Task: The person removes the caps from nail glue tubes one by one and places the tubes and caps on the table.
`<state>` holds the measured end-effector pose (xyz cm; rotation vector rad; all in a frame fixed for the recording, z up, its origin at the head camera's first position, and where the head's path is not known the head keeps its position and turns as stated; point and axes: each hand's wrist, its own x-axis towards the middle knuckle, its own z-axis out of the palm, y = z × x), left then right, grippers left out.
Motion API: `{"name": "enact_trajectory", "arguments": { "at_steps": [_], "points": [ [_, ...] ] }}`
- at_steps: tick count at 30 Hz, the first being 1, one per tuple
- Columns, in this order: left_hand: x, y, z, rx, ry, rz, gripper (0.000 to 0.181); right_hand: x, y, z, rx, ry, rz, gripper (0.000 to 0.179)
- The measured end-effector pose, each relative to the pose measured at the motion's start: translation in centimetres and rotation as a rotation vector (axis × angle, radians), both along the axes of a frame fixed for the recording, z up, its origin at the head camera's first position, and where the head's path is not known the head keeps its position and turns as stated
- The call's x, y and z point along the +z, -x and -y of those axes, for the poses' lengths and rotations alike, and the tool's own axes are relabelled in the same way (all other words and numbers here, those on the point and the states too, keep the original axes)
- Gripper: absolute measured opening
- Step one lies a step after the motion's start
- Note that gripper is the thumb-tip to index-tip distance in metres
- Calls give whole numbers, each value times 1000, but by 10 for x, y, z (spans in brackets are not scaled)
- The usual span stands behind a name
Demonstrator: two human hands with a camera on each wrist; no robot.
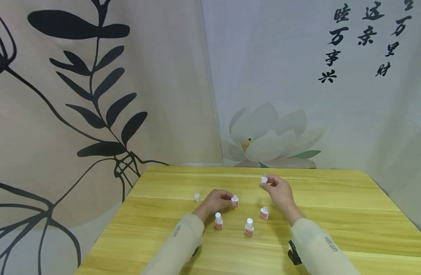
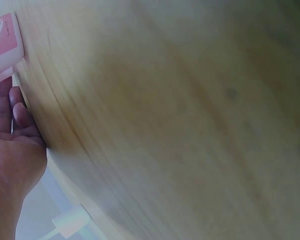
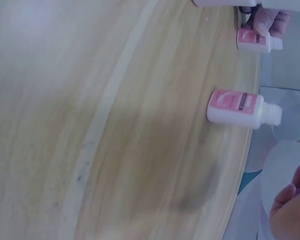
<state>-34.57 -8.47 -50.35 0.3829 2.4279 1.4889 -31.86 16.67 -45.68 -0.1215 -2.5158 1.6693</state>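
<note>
On backdrop (image 1: 282,76), in black Chin. chars (image 1: 337,36), can read: 睦万事兴, 远亲, 万里财. On sleeves (image 1: 172,246) & bottle labels (image 3: 232,101), too blurred to read.

Left hand (image 3: 268,21) on one pink-labelled bottle (image 3: 252,44), second bottle (image 3: 234,108) upright nearby

Upright uncapped bottle (image 1: 235,202), white cap (image 1: 264,180)

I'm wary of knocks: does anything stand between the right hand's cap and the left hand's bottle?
Nothing visible does: in the head view, only tabletop shows between the cap in the right hand and the bottle in the left hand. The other uncapped bottle stands off that line, nearer the person.
</note>
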Motion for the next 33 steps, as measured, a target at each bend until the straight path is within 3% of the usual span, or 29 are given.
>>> {"name": "enact_trajectory", "arguments": {
  "at_steps": [13, 33],
  "points": [
    [-2, 2, 1, -7, 1, -12, 15, -7, -1, -10, -28, -7, 6, 36],
    [-6, 5, 1, 0, -2, -7, 18, -24, -2, -23, 60, -27, 69, 35]
  ]
}}
